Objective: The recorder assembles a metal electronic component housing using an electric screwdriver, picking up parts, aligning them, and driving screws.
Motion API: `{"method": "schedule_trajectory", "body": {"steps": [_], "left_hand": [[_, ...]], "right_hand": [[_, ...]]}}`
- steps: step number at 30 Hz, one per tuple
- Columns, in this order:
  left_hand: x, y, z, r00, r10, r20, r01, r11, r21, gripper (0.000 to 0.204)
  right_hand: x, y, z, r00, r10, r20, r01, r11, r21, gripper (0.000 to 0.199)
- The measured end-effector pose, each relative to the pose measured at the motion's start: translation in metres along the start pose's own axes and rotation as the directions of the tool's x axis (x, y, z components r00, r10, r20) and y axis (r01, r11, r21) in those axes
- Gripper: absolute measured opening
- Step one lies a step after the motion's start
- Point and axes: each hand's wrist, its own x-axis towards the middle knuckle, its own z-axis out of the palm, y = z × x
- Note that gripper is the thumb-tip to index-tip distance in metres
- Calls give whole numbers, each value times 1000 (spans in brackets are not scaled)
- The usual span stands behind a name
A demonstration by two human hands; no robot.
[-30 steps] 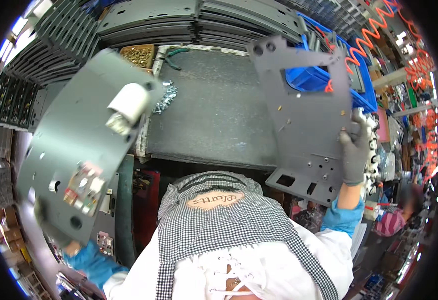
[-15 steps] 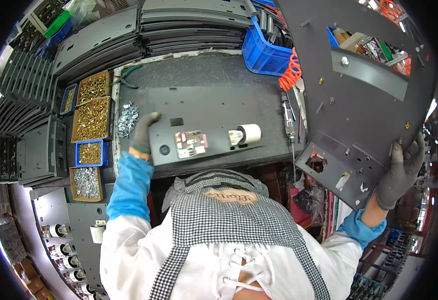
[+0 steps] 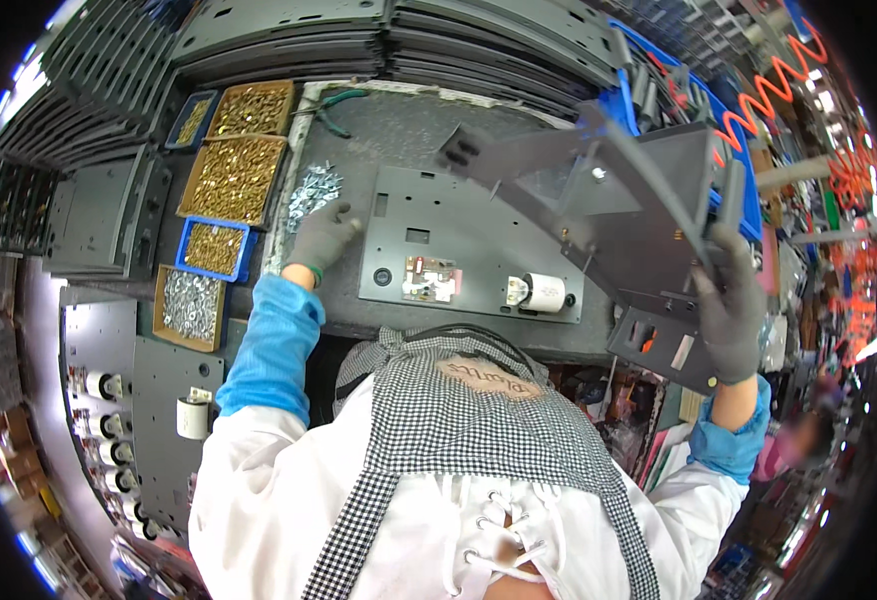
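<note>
My gloved right hand (image 3: pixel 734 315) grips the edge of a dark grey sheet-metal panel (image 3: pixel 639 240) with cutouts and small studs. This panel is tilted, hanging over the right part of the bench, and its far end is blurred. Flat on the bench lies another grey metal panel (image 3: pixel 479 225). It carries a small circuit board (image 3: pixel 431 279) and a white cylindrical capacitor (image 3: pixel 544 292) near its front edge. My gloved left hand (image 3: pixel 327 238) is just left of the flat panel, beside a pile of silver screws (image 3: pixel 316 190). Its fingers are loosely bent and apart, with nothing visible in them.
Left of the bench mat stand boxes of brass-coloured fasteners (image 3: pixel 234 180) and a box of silver fasteners (image 3: pixel 191 308). Green-handled pliers (image 3: pixel 334 112) lie at the back. Stacked metal panels (image 3: pixel 489 50) line the far side, with a blue bin (image 3: pixel 749 200) at the right.
My left hand has come off the flat panel's left edge. The panel in my right hand has tilted and swung left over the bench. The whole view has also turned.
</note>
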Motion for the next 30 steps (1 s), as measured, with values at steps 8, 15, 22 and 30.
{"method": "schedule_trajectory", "body": {"steps": [8, 15, 22, 30], "left_hand": [[-69, -15, 55, 987, 108, -123, -110, 994, -11, 54], [-65, -25, 77, 967, -5, -254, -47, 979, -198, 50], [-63, -21, 78, 929, 144, -340, -60, 968, 245, 36], [-62, -22, 76, 906, 256, -336, -196, 959, 204, 35]], "right_hand": [[58, -19, 84, 882, -353, 310, 366, 931, 20, 50], [69, -24, 111, 844, -463, 272, 450, 886, 113, 50], [57, -17, 99, 854, -430, 292, 431, 900, 66, 50], [52, -22, 104, 840, -451, 300, 459, 887, 48, 52]]}}
